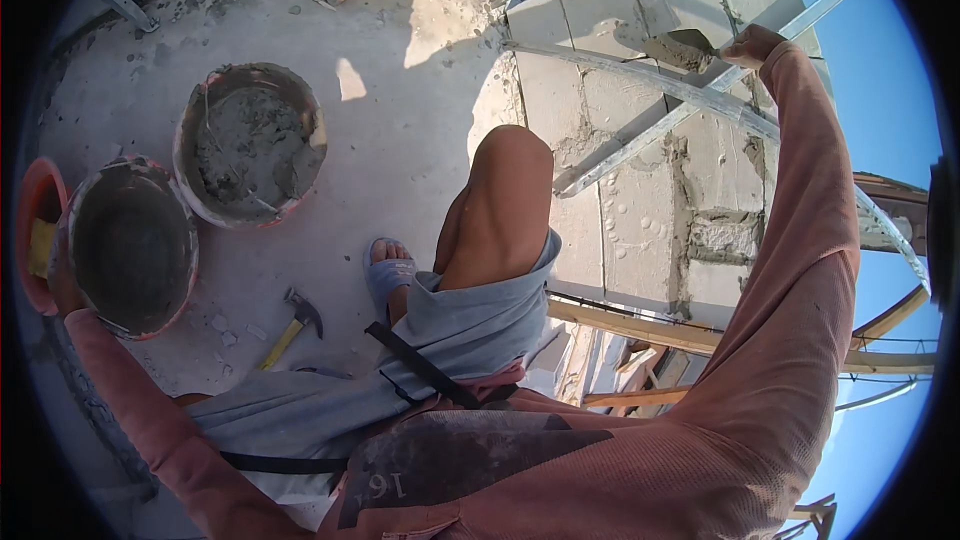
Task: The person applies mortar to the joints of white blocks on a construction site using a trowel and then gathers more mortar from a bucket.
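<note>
My right hand (752,46), arm stretched out to the right, is closed around the handle of a trowel (684,50). The trowel's blade carries mortar and is close to the pale block wall (640,215), beside crossing metal bars. On the far left, my left hand (66,278) is at the rim of a grey-coated bucket (135,245) and seems to grip it; its fingers are partly hidden. Touching that bucket is a second bucket (312,130), holding thick grey mortar (250,145). A red tub (38,202) with a yellow thing in it stands left of my left hand.
A hammer (292,328) with a yellow and black handle lies on the dusty concrete floor (330,190) near my leg. Metal bars (690,100) cross in front of the wall. Wooden beams (640,328) and open sky lie beyond the wall's edge at right.
</note>
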### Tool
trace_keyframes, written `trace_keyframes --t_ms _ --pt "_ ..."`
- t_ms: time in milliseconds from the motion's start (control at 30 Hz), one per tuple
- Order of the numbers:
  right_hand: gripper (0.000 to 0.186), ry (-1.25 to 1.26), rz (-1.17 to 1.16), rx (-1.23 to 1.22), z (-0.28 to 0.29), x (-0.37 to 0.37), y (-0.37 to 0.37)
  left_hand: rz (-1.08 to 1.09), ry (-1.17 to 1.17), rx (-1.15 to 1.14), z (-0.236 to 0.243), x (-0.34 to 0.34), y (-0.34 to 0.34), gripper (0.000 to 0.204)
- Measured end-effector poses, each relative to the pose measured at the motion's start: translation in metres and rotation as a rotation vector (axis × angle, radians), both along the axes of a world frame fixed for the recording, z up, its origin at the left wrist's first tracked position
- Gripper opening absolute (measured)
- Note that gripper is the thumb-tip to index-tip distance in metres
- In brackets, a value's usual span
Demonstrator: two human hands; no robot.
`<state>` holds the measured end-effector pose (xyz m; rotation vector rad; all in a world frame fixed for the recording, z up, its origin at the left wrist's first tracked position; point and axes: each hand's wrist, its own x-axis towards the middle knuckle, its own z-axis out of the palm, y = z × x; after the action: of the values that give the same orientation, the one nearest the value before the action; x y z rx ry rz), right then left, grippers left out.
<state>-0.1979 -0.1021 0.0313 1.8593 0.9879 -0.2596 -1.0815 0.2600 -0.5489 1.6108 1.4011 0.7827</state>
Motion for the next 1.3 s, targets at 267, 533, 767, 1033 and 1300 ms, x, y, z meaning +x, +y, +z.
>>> trace_keyframes --t_ms 267,533,767,1033,1300 --pt "0.056 -0.228 -0.27 -0.12 -0.008 0.085 -0.004 -0.03 0.118 -0.002 -0.018 -0.009 0.019 0.047" --pt "0.047 -0.377 -0.378 0.016 0.002 0.032 0.044 -0.013 0.205 0.03 -0.023 -0.01 0.027 0.047" --pt "0.056 -0.31 0.161 -0.131 0.017 0.019 0.034 -0.009 0.234 0.052 -0.027 -0.014 0.024 0.047" --pt "0.055 -0.231 -0.013 -0.075 -0.008 0.047 -0.018 -0.004 0.237 0.063 -0.03 -0.015 0.027 0.048" --pt "0.039 -0.6 0.093 -0.051 -0.064 -0.04 0.04 0.0 0.281 0.062 -0.034 -0.025 0.025 0.048"
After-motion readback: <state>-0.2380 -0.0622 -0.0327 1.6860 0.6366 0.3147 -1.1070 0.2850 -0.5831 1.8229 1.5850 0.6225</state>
